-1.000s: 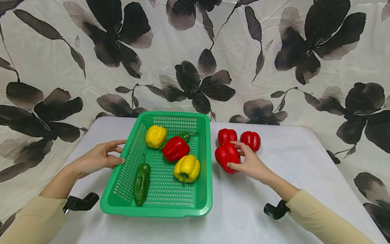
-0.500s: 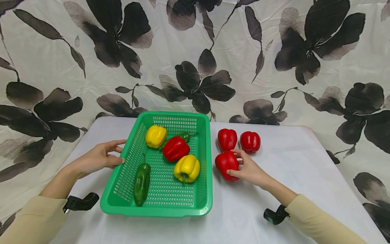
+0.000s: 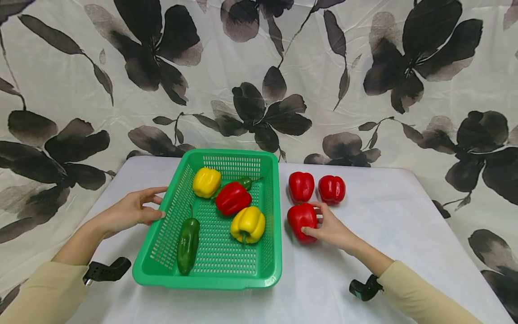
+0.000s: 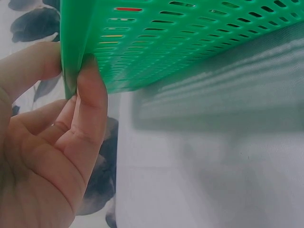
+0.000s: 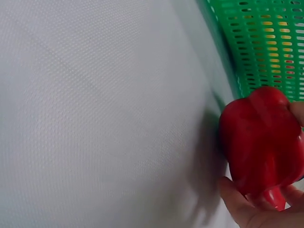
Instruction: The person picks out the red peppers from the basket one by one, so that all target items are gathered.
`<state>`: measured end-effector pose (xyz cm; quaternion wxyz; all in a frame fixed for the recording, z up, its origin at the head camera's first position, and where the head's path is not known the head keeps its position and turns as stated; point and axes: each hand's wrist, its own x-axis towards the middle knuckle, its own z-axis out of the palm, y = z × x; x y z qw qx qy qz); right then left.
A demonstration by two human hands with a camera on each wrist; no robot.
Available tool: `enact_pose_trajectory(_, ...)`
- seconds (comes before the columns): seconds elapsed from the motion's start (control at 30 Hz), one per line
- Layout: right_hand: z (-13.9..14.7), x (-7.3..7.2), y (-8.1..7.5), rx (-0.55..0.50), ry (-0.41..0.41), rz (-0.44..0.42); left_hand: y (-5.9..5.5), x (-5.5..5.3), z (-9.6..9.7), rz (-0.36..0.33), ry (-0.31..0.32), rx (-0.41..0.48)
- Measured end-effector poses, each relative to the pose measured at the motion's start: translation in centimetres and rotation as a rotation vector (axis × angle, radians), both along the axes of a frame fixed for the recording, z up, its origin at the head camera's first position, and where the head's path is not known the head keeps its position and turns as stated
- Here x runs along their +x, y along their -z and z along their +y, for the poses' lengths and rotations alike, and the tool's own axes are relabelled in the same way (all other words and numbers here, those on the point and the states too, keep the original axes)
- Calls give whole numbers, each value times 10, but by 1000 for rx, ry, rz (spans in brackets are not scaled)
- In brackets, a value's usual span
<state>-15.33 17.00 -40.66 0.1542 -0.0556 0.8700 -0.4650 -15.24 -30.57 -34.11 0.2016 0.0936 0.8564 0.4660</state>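
Thumb and fingers of my left hand (image 3: pixel 126 211) pinch the left rim of a green slotted plastic basket (image 3: pixel 206 282); the left wrist view shows a finger and thumb on either side of that rim (image 4: pixel 76 42). To the basket's right, my right hand (image 3: pixel 333 230) grips a red bell pepper (image 3: pixel 301 223) from its right side. In the right wrist view this pepper (image 5: pixel 259 137) is close to the basket's outer wall. Behind it on the table are two more red bell peppers, one nearer the basket (image 3: pixel 301 187) and one farther right (image 3: pixel 332 189).
Inside the basket lie a yellow bell pepper (image 3: pixel 207 182) at the back, another yellow one (image 3: pixel 247 224) at the right, a red one (image 3: pixel 233 198) between, a long green pepper (image 3: pixel 188 246) in front and a partly hidden green one (image 3: pixel 245 182). A floral cloth hangs behind the white table (image 3: pixel 388 211).
My right hand has brought the red bell pepper nearer to me, away from the two red ones behind it. The left hand and basket have stayed in place.
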Motion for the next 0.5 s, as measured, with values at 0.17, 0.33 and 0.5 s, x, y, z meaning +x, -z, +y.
enact_pose_trajectory(0.17, 3, 1, -1, 22, 2, -15, 0, 0, 0, 0, 0, 2)
enact_pose_trajectory(0.33, 7, 4, -2, 46, -17, -33, 0, 0, 0, -2, -2, 3)
enact_pose_trajectory(0.5, 9, 6, -4, 17, -20, -70, 0, 1, 0, -2, -5, 2)
